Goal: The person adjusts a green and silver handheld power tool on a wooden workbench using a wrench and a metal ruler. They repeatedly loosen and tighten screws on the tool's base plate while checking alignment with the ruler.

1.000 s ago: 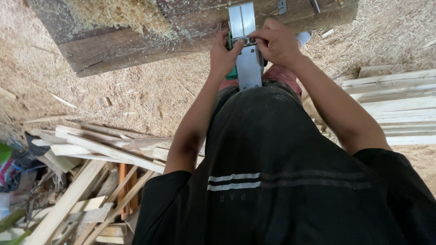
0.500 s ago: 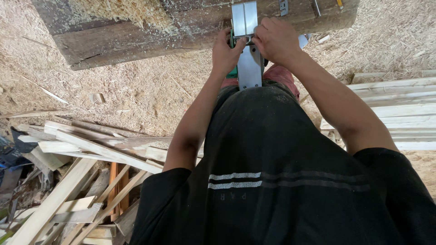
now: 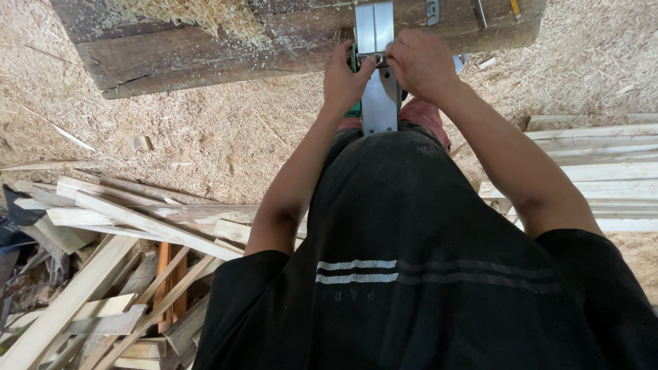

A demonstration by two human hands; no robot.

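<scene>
Planer sole, the grey metal one with a green body, sits upturned in the middle just in front of your lap, its far end against the dark timber surface. Your left hand is closed on its left side, steadying it; your right hand pinches something small at the slot across the plate. You look to be adjusting or fitting the blade; next calls for fine, steady fingertip work
</scene>
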